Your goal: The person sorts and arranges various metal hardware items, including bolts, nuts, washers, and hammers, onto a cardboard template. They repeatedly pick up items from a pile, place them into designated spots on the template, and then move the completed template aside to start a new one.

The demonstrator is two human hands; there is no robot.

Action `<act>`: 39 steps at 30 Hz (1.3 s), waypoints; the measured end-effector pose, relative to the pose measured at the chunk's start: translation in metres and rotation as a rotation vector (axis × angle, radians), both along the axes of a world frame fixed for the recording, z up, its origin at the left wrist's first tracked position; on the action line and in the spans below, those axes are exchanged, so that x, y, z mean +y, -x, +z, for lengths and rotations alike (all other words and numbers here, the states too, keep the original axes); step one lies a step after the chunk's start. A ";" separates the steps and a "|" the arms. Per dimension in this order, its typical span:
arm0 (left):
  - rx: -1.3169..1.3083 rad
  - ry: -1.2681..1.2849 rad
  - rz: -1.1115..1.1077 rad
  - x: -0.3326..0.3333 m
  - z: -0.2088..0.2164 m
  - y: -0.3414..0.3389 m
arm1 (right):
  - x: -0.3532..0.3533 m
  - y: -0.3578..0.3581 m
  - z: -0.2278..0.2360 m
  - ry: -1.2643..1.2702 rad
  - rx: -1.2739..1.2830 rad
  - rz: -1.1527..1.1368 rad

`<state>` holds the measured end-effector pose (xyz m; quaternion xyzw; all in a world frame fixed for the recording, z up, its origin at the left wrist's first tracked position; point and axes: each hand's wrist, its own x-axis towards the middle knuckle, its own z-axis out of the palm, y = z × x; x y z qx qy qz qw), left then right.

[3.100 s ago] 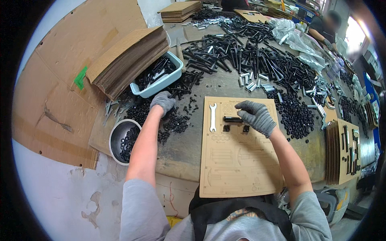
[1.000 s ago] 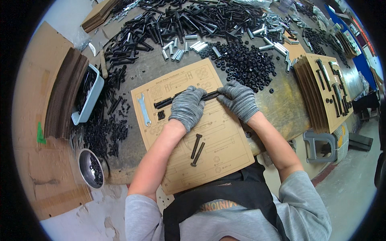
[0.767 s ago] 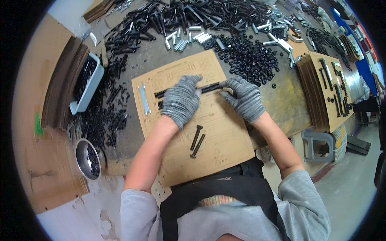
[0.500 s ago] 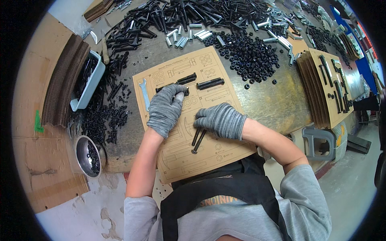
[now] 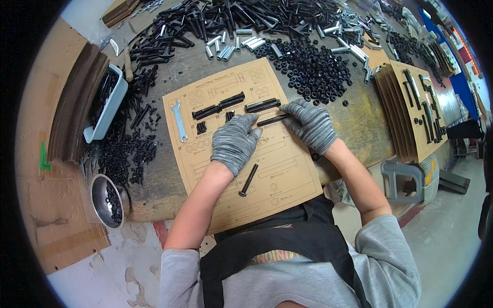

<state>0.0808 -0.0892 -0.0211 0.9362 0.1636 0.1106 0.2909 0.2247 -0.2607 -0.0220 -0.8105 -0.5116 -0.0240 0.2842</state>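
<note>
A brown cardboard sheet [image 5: 215, 205] printed with outlines of hardware lies before me. My right hand [image 5: 311, 126], in a grey knit glove, pinches the right end of a black bolt [image 5: 270, 120] over the sheet. By that bolt's other end is my gloved left hand [image 5: 236, 143], thumb and fingers apart. Another long black bolt [image 5: 249, 180] rests lower on the card. Above my hands lie thick black bolts [image 5: 218, 106], a black bolt set [image 5: 263, 106] and short black screws [image 5: 201, 127]. At the card's left is a flat silver wrench [image 5: 179, 120].
Black nuts [image 5: 318, 74], silver tubes [image 5: 226, 53] and black bolts [image 5: 205, 20] are heaped at the back. Left are loose screws [image 5: 126, 156], a blue bin [image 5: 110, 115] and a metal bowl [image 5: 107, 218]. Upright filled cards [image 5: 398, 113] and a grey stool [image 5: 403, 179] stand right.
My right hand has moved up and right with one bolt, leaving another on the sheet. My left hand has shifted down and right, uncovering short screws on the card.
</note>
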 end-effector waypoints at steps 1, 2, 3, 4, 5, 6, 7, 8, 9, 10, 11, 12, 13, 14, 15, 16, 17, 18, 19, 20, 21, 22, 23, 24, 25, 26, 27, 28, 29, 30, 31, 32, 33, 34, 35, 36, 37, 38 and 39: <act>-0.013 -0.031 0.000 0.000 -0.002 -0.002 | 0.001 -0.003 -0.002 -0.027 0.004 0.024; -0.027 -0.061 -0.003 -0.002 -0.003 -0.004 | 0.000 -0.005 -0.003 -0.053 0.009 0.044; -0.021 -0.050 0.004 -0.002 -0.004 -0.004 | 0.001 -0.005 -0.005 -0.069 0.020 0.047; -0.027 -0.038 -0.003 -0.001 -0.005 -0.005 | 0.001 -0.005 -0.007 -0.079 0.023 0.057; -0.033 -0.025 -0.008 0.001 -0.007 -0.004 | 0.002 -0.006 -0.008 -0.088 0.025 0.070; -0.040 -0.013 -0.011 0.002 -0.008 -0.004 | 0.003 -0.005 -0.009 -0.098 0.027 0.084; -0.019 -0.018 -0.012 0.004 -0.008 -0.005 | 0.003 -0.004 -0.008 -0.099 0.049 0.086; 0.014 0.031 -0.013 0.005 -0.004 -0.004 | 0.003 -0.002 -0.006 -0.085 0.036 0.075; 0.047 0.079 -0.012 0.006 0.002 -0.002 | 0.003 0.000 -0.003 -0.071 0.023 0.066; 0.079 0.129 -0.008 0.008 0.009 0.002 | 0.003 0.003 0.000 -0.057 0.010 0.061; 0.051 0.149 -0.016 0.012 0.014 0.009 | 0.003 0.011 0.004 -0.062 -0.060 -0.002; 0.027 0.089 -0.026 0.017 0.018 0.018 | 0.003 0.021 0.011 -0.059 -0.098 0.088; 0.003 0.122 0.022 0.023 0.017 0.027 | 0.004 0.031 0.018 -0.057 -0.135 0.180; -0.020 0.156 0.064 0.029 0.016 0.037 | 0.005 0.044 0.026 -0.054 -0.171 0.265; -0.040 0.168 0.077 0.035 0.016 0.049 | 0.009 0.060 0.032 0.020 -0.089 0.390; -0.032 0.234 0.123 0.038 0.015 0.062 | 0.014 0.072 0.026 0.004 -0.025 0.493; -0.023 0.225 0.138 0.038 0.016 0.075 | 0.015 0.082 0.019 0.049 -0.052 0.507; -0.014 0.216 0.153 0.037 0.017 0.090 | 0.015 0.092 0.016 0.093 -0.080 0.522; 0.005 0.232 0.142 0.035 0.020 0.103 | 0.011 0.101 0.016 0.136 -0.063 0.527; 0.030 0.249 0.136 0.033 0.022 0.119 | 0.005 0.111 0.015 0.178 -0.042 0.537; 0.055 0.267 0.129 0.029 0.023 0.135 | -0.001 0.122 0.015 0.222 -0.021 0.545; 0.081 0.293 0.133 0.023 0.022 0.152 | -0.006 0.135 0.012 0.167 -0.008 0.536; 0.101 0.318 0.133 0.015 0.022 0.167 | -0.008 0.145 0.012 0.169 -0.006 0.540; 0.121 0.342 0.131 0.008 0.022 0.180 | -0.009 0.152 0.013 0.170 -0.004 0.541; 0.138 0.343 0.113 0.001 0.022 0.190 | -0.009 0.156 0.011 0.176 0.006 0.548; 0.152 0.342 0.090 -0.006 0.025 0.197 | -0.009 0.159 0.009 0.181 0.012 0.550; 0.167 0.341 0.065 -0.012 0.027 0.203 | -0.010 0.162 0.008 0.186 0.019 0.550; 0.182 0.339 0.038 -0.019 0.028 0.208 | -0.010 0.165 0.008 0.190 0.031 0.547; 0.160 0.221 0.006 -0.024 0.028 0.210 | -0.010 0.167 0.009 0.194 0.040 0.545; 0.149 0.169 -0.017 -0.026 0.025 0.212 | -0.010 0.169 0.009 0.197 0.048 0.541; 0.139 0.116 -0.041 -0.028 0.021 0.214 | -0.011 0.172 0.009 0.219 0.039 0.533; 0.122 0.058 -0.072 -0.028 0.017 0.212 | -0.012 0.173 0.009 0.239 0.023 0.517; 0.121 0.035 -0.065 -0.025 0.017 0.209 | -0.006 0.169 0.011 0.237 -0.014 0.502; 0.234 -0.006 -0.069 -0.029 0.020 0.210 | -0.011 0.172 0.012 0.186 -0.030 0.503; 0.209 0.007 -0.081 -0.027 0.014 0.213 | -0.010 0.172 0.015 0.192 -0.039 0.508; 0.298 0.004 -0.077 -0.027 0.023 0.211 | -0.009 0.171 0.017 0.194 -0.041 0.514; 0.269 -0.019 -0.084 -0.027 0.020 0.213 | -0.009 0.171 0.018 0.197 -0.040 0.524; 0.326 0.044 -0.095 -0.024 0.026 0.209 | -0.008 0.170 0.018 0.204 -0.029 0.531; 0.365 0.131 -0.111 -0.020 0.034 0.206 | -0.007 0.167 0.025 0.192 0.063 0.547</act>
